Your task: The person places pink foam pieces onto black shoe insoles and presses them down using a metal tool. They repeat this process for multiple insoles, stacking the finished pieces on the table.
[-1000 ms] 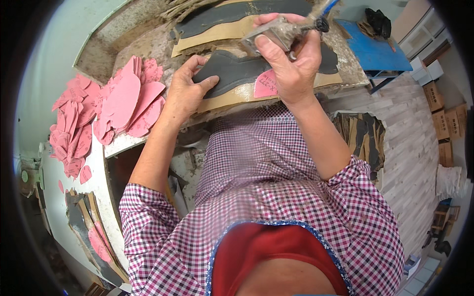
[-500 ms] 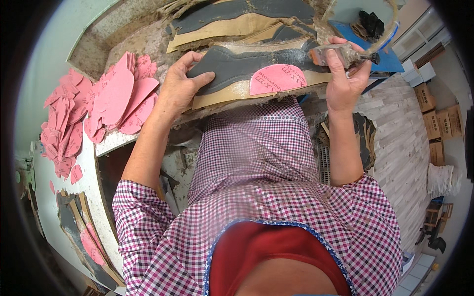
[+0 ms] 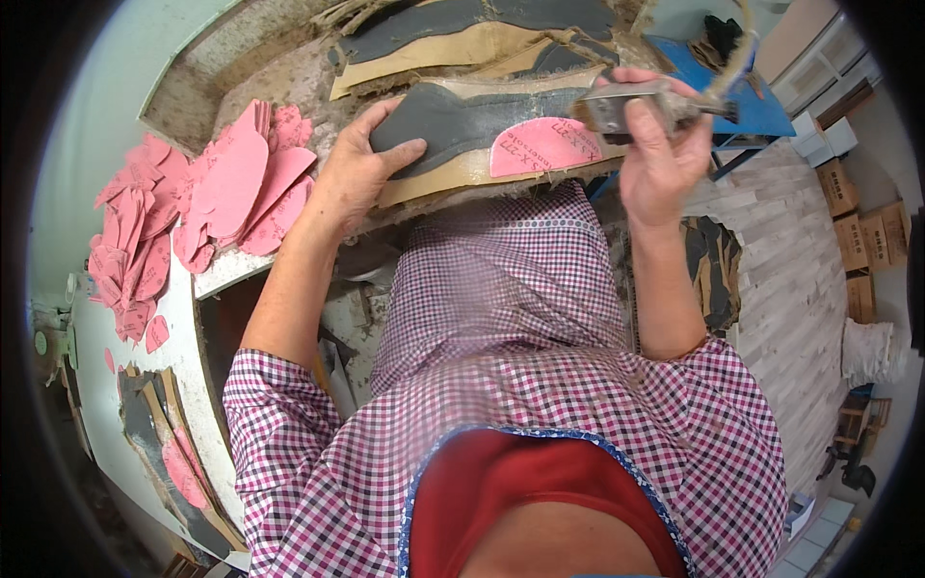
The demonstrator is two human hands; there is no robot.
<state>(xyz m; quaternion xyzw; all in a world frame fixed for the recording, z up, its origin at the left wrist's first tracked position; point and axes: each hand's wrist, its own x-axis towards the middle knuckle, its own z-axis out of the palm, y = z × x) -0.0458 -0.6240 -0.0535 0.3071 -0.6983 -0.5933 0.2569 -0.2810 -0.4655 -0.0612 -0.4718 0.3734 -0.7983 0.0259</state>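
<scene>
My left hand [image 3: 364, 162] grips the left end of a dark grey shaped piece [image 3: 434, 120], thumb on top and fingers behind its far edge. The piece has tan borders and lies on the grimy work surface. A pink half-round insole piece [image 3: 540, 149] rests on its near middle part. In my right hand [image 3: 665, 144] is a grimy hand tool with a boxy metal body and a hose [image 3: 617, 106], slightly blurred. The tool is held over the right end of the grey piece and hides the pink piece's upper right corner.
Pink insole pieces [image 3: 226, 183] are heaped at the left on a white table [image 3: 231, 275]. More grey and tan pieces [image 3: 472, 48] lie beyond my hands. Stacked pieces [image 3: 178, 453] sit at lower left. A blue table [image 3: 684, 72] stands at far right, cardboard boxes [image 3: 882, 236] beyond.
My right hand has moved a little left with the tool, turning it so its metal side shows and it overlaps the pink piece's corner. The left hand keeps its grip.
</scene>
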